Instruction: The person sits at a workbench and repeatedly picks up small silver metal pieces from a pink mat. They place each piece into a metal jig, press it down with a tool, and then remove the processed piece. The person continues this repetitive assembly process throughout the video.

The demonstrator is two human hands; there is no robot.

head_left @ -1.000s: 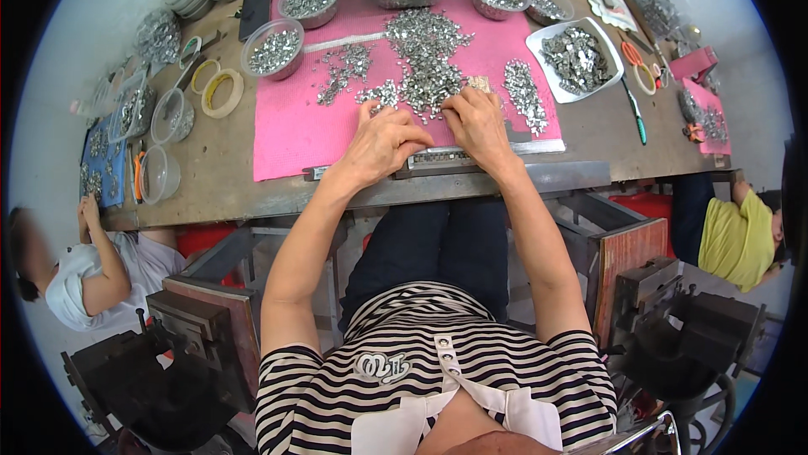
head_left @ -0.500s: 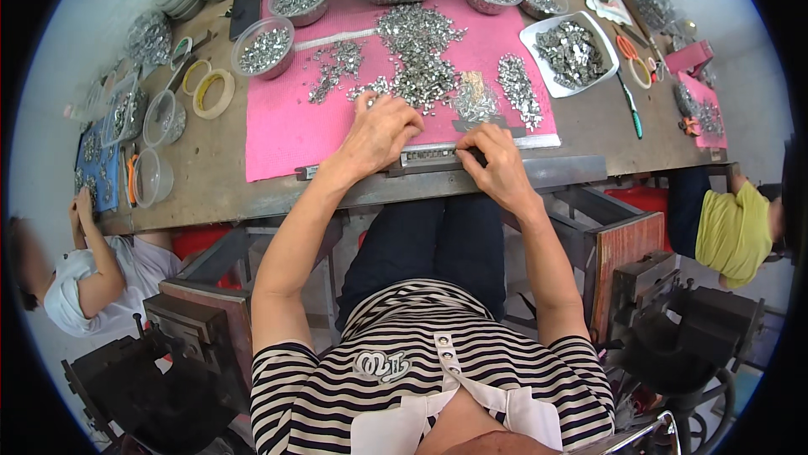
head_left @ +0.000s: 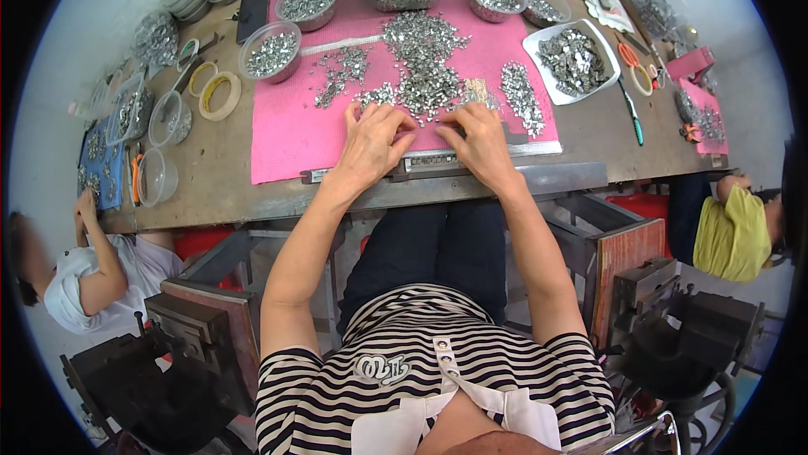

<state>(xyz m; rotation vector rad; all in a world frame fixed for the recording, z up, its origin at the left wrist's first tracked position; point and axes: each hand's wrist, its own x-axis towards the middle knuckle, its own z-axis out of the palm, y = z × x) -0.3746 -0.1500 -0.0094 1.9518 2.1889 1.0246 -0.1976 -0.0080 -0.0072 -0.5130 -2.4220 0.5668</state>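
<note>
My left hand point(head_left: 374, 142), fingers curled, rests on the pink mat point(head_left: 295, 139) by the small heap of shiny metal pieces. My right hand point(head_left: 478, 142) is bent in a pinch at the near edge of the main pile of metal pieces point(head_left: 427, 89). Whatever tiny thing either set of fingertips holds is too small to make out. Between and just below both hands lies a narrow metal jig point(head_left: 431, 163), with a row of small pieces in its slot. Thin pale pins point(head_left: 475, 93) lie partly hidden behind my right hand.
Tubs of metal pieces point(head_left: 306, 5) line the back, with a white dish point(head_left: 571, 62) at right. Tape rolls point(head_left: 220, 95) lie left; orange-handled scissors point(head_left: 629, 55) and a green-handled tool point(head_left: 637, 131) lie right. One person point(head_left: 101, 274) sits left, another point(head_left: 734, 236) right.
My right hand has left the jig and moved up and left to the edge of the pile. The left hand has stayed near the small heap. More of the jig shows.
</note>
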